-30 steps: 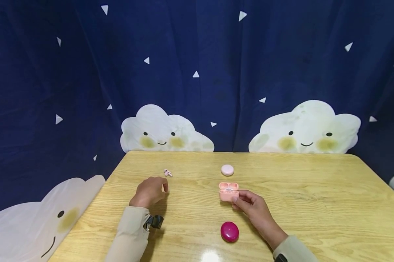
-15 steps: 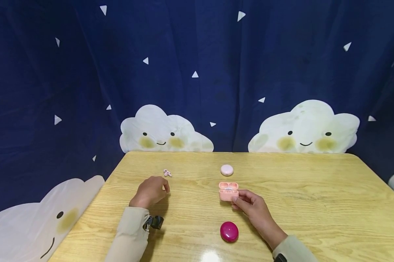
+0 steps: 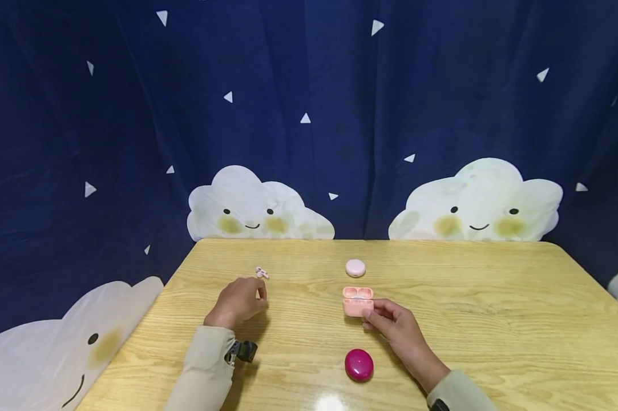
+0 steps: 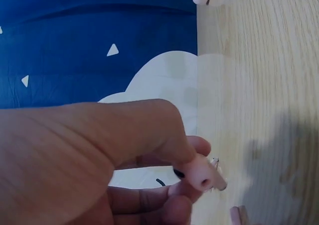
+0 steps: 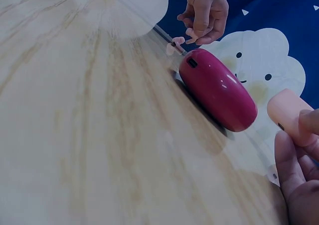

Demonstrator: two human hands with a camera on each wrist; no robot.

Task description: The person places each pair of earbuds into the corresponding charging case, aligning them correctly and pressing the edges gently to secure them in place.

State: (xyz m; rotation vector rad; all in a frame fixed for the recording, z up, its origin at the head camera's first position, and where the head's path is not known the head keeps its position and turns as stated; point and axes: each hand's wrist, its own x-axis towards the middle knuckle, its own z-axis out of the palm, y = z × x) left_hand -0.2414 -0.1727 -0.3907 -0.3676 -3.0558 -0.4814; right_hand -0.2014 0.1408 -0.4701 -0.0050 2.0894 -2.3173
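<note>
My left hand (image 3: 239,301) pinches a pale pink earbud (image 4: 200,174) between thumb and fingertips above the left side of the table. In the head view the hand itself hides this earbud. Just beyond the hand, pale pink earbuds (image 3: 262,273) lie on the wood. My right hand (image 3: 400,328) grips the right side of a peach-pink earbud case (image 3: 357,308), whose lid is up and faces me. Its wells look vacant from here. The right wrist view shows the back of that case (image 5: 289,113) between thumb and fingers.
A round pale pink case (image 3: 355,268), closed, sits behind the earbud case. Nearer the front edge lies a glossy magenta oval case (image 3: 359,365). All this is on a light wooden table (image 3: 468,297), with a dark blue cloud-print curtain (image 3: 309,74) behind it.
My left hand has shifted very slightly to the right. The right hand and the open earbud case stay in place, as do the things lying on the table.
</note>
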